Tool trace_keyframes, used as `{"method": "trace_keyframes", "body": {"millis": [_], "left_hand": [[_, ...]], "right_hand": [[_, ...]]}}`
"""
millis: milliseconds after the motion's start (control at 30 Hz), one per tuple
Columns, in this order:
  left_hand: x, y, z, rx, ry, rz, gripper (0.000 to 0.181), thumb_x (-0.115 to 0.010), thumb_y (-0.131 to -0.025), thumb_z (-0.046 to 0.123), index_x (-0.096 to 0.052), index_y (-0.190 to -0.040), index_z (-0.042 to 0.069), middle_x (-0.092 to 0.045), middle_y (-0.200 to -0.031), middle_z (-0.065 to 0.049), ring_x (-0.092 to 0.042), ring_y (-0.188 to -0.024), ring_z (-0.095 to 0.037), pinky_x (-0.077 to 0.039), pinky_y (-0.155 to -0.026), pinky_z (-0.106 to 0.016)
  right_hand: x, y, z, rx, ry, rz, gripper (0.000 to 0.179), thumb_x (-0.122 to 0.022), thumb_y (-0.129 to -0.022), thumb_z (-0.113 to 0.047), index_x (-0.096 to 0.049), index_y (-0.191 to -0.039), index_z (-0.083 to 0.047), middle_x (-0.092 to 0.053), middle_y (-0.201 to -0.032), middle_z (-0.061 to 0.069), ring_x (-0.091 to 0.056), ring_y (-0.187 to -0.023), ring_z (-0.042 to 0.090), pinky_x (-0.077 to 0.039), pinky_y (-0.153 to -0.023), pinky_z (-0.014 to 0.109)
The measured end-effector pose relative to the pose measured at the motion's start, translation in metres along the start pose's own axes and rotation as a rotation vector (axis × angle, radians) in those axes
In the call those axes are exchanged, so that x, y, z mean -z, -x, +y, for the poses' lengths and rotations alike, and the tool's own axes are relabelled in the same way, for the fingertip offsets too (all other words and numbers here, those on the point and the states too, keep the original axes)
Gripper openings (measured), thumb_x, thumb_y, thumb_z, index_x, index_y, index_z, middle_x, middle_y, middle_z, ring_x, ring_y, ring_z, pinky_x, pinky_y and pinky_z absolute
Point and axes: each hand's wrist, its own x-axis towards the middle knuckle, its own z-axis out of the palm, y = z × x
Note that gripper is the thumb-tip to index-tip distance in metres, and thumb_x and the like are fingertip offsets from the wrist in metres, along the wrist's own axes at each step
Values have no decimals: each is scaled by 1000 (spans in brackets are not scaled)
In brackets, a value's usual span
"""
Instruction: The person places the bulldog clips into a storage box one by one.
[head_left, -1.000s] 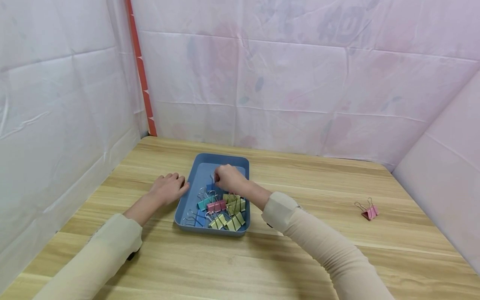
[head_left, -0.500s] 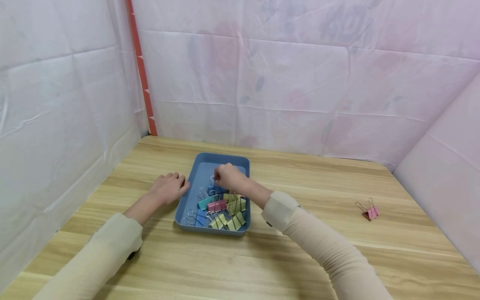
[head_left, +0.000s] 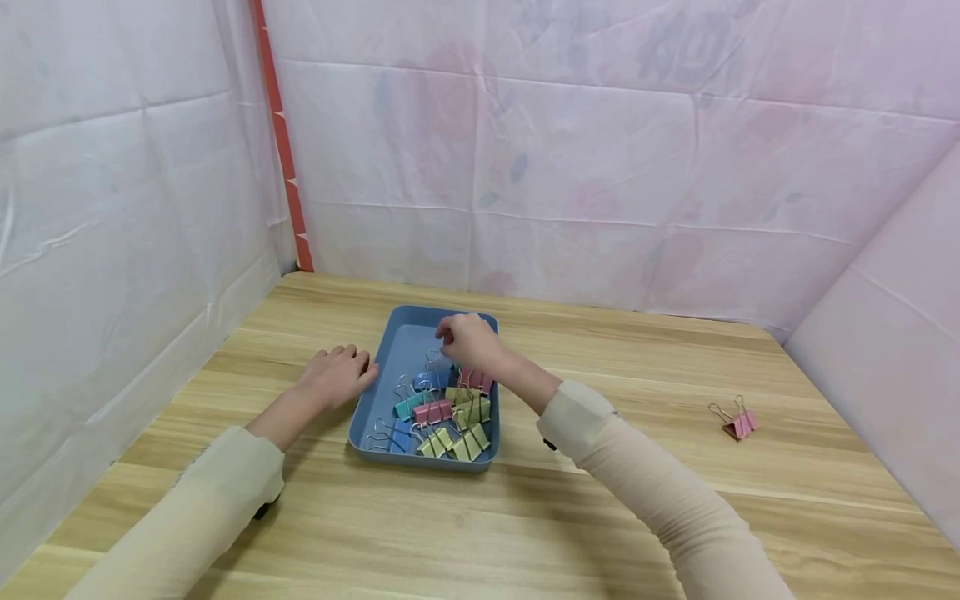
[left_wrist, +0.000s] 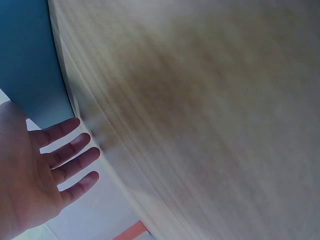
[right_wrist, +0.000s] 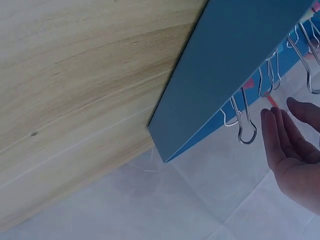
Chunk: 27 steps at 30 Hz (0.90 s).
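Observation:
My right hand (head_left: 472,343) hovers over the far right part of the blue tray (head_left: 407,350), thumb and fingers apart and holding nothing, as the right wrist view also shows. Just below it stands a blue binder clip (head_left: 431,381), wire handles up. A pink binder clip (head_left: 476,381) is partly hidden behind the right hand. Nearer clips in the tray include a teal one (head_left: 410,406), a pink one, another blue one (head_left: 401,437) and several yellow ones (head_left: 470,443). On the table, my left hand (head_left: 337,378) rests with fingers extended, thumb against the tray's left side.
A lone pink binder clip (head_left: 741,424) lies on the wooden table (head_left: 615,367) far to the right. White sheeting (head_left: 585,167) closes off the back and both sides, with a red strip (head_left: 283,142) at the back left corner.
My right hand has let go of the blue binder clip and moved slightly up and right, which uncovers that clip and part of a pink one. The left hand stays put.

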Motion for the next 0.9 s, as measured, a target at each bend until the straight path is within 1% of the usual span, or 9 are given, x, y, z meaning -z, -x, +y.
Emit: {"method": "trace_keyframes", "body": {"millis": [100, 167, 367, 467, 667, 833, 900], "left_hand": [[-1, -1, 0, 5, -2, -9, 50, -35, -96, 36, -54, -119, -4, -51, -119, -25, -47, -109, -40, -36, -88, -55], [-1, -2, 0, 7, -2, -13, 50, -35, -96, 36, -54, -119, -4, -51, -119, -25, -47, -109, -40, -36, -88, -55], [-3, -2, 0, 4, 6, -8, 49, -35, -96, 36, -55, -117, -3, -52, -117, -24, -48, -108, -39, -36, -88, -54], [-4, -2, 0, 2, 7, -5, 50, -35, -96, 36, -55, -118, -4, -51, -118, -24, -47, -110, -40, -35, -89, -55], [-3, -3, -1, 9, 6, 1, 49, -35, -96, 36, -56, -117, -3, -52, -117, -23, -48, -109, -39, -36, -88, -54], [-2, -3, 0, 9, 7, -10, 50, -35, -96, 36, -55, -118, -3, -51, -118, -24, -47, -110, -40, -36, -88, -54], [-2, -3, 0, 13, 8, -12, 50, -35, -96, 36, -55, -119, -4, -51, -119, -24, -46, -111, -40, -35, -89, -55]], "right_hand": [[4, 2, 5, 21, -8, 49, 13, -62, -82, 1, -67, -94, 2, -64, -84, 8, -60, -75, 18, -49, -67, 25], [8, 6, 9, 24, -15, 68, 12, -62, -82, 1, -68, -92, 2, -64, -84, 8, -60, -77, 19, -49, -68, 26], [19, 19, 22, -14, -82, 59, 12, -62, -83, 0, -67, -93, 3, -64, -83, 8, -60, -78, 19, -49, -68, 27], [24, 27, 28, -15, -103, 68, 11, -62, -83, 0, -66, -92, 4, -64, -82, 9, -60, -77, 20, -49, -68, 28], [34, 40, 37, 3, -101, 104, 8, -63, -82, -1, -67, -89, 1, -65, -81, 7, -61, -76, 20, -49, -68, 30], [39, 54, 47, 19, -97, 137, 6, -63, -81, 1, -66, -85, 3, -64, -78, 7, -62, -74, 21, -50, -67, 32], [40, 61, 51, 11, -88, 145, 6, -63, -81, 0, -66, -86, 4, -64, -77, 7, -62, -73, 20, -50, -67, 32]]}}
